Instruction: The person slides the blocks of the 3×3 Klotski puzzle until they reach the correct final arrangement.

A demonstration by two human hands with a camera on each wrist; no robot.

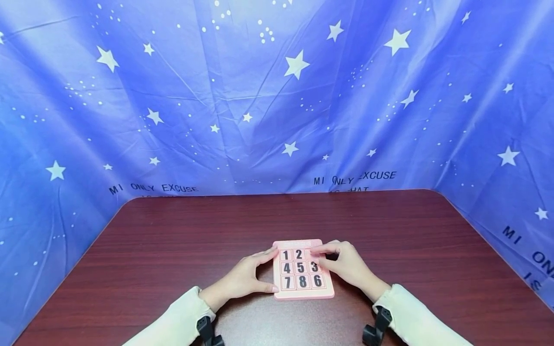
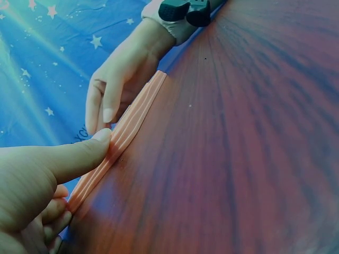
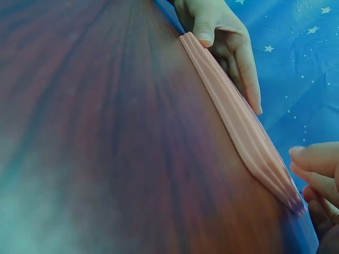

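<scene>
A pink number slide puzzle (image 1: 300, 294) lies flat on the table, its rows reading 1 2, then 4 5 3, then 7 8 6. In the head view my left hand (image 1: 243, 278) holds the puzzle's left side, fingers at the upper corner and thumb at the lower one. That thumb (image 2: 85, 156) presses the pink edge in the left wrist view. Over the upper right of the board is my right hand (image 1: 349, 265), index finger and thumb extended above the top right cell and the 3 tile. Its fingers cover part of that corner.
The dark red wood-grain table (image 1: 173, 230) has rounded far corners. Behind it and along both sides hangs a blue cloth (image 1: 242, 96) with white stars and printed lettering. A black wrist camera (image 1: 378, 327) sits at the right sleeve, another (image 1: 207, 329) at the left.
</scene>
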